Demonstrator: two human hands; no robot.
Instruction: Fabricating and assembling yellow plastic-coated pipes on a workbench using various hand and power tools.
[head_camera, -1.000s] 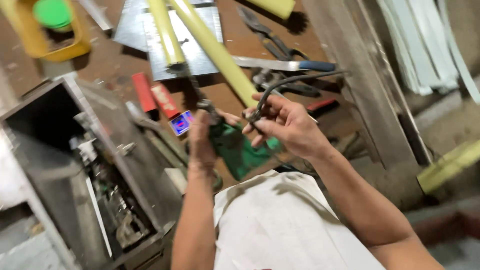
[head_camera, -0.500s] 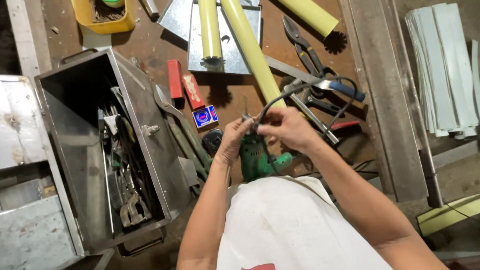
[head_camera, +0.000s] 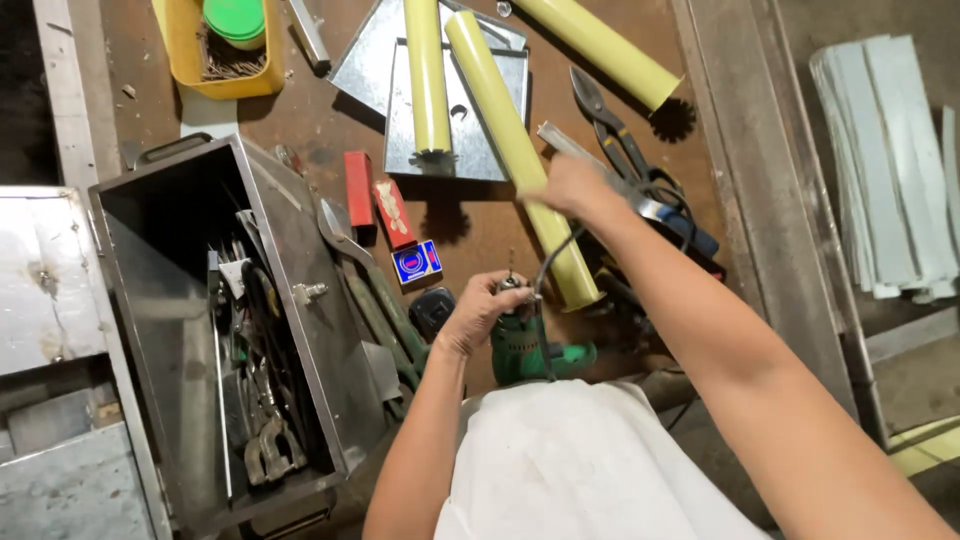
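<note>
1. A small blue box (head_camera: 417, 263) with a white panel and a red-ringed emblem lies flat on the brown floor, just right of the open metal toolbox (head_camera: 290, 300).
2. A red oblong packet (head_camera: 395, 213) with pale marks lies just above it.
3. A plain red box (head_camera: 359, 188) lies beside that, nearer the toolbox.

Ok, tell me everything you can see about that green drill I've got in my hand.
The green drill is a corded power tool with a glossy plastic body and a dark metal chuck at the upper end, a thin bit sticking up from it. It lies low over the brown workbench, nose pointing away from you. Your left hand wraps the chuck end. A black cord rises from it toward your right hand, which is blurred. Its lower part disappears behind your white shirt.
</note>
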